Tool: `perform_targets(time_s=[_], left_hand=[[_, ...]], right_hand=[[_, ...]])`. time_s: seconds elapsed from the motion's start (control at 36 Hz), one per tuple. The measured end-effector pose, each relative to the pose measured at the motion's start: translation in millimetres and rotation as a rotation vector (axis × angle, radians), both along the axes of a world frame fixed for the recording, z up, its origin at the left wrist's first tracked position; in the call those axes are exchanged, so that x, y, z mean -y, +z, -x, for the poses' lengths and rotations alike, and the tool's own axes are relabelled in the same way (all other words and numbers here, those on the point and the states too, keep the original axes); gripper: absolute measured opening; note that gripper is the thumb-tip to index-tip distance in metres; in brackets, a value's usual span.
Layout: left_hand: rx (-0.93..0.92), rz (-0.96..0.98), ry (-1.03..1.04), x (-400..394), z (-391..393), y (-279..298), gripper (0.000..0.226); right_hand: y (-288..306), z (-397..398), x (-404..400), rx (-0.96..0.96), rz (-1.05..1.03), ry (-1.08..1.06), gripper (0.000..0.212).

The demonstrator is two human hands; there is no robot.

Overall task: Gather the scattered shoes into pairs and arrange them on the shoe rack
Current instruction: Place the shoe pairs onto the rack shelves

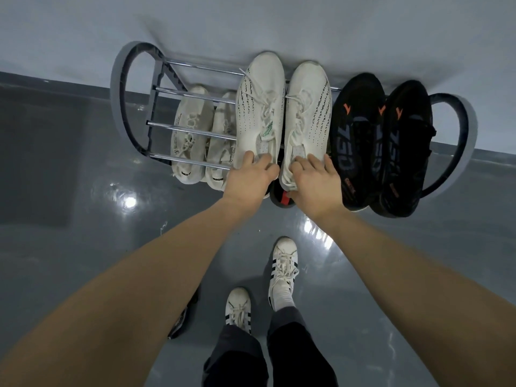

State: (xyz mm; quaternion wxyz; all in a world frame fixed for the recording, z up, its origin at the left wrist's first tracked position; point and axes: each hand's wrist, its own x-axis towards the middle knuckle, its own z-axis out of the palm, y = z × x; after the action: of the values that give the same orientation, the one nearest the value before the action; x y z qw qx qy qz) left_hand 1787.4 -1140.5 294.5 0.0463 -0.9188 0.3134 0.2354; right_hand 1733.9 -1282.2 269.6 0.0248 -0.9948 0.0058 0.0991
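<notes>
Glossy grey floor point(83, 219), pale wall point(251, 20) (shoe rack point(192, 93) against it)

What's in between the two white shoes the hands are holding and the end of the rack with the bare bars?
In the head view, a beige pair sits there on a lower shelf, under the rack's chrome bars, left of the white shoes.
</notes>
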Motion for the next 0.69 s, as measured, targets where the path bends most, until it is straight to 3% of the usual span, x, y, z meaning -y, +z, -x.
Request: perform_targets(time_s=[0.14,0.31,0.42,0.5,0.69], left_hand=[[-0.018,0.024,0.0,-5,-1,3,0.067],[-0.075,0.157,0.072,-15,-1,22,0.072],[-0.014,0.205,0.081,-27,10,38,0.072],[0.058,0.201,0.027,-41,23,46,0.075],[0.038,0.216,0.015,-82,66,79,0.044]], right_hand=[[7,-2,-9,-0.056,0.038,-0.036,0.054],[25,4,-18,-0.092,-0.207,-0.166,0.054],[42,21,-27,-0.028,-0.251,-0.247,0.066],[55,38,-40,-0.013,-0.298,-0.34,0.064],[84,91,-73,-0.002,-0.398,-0.471,0.044]])
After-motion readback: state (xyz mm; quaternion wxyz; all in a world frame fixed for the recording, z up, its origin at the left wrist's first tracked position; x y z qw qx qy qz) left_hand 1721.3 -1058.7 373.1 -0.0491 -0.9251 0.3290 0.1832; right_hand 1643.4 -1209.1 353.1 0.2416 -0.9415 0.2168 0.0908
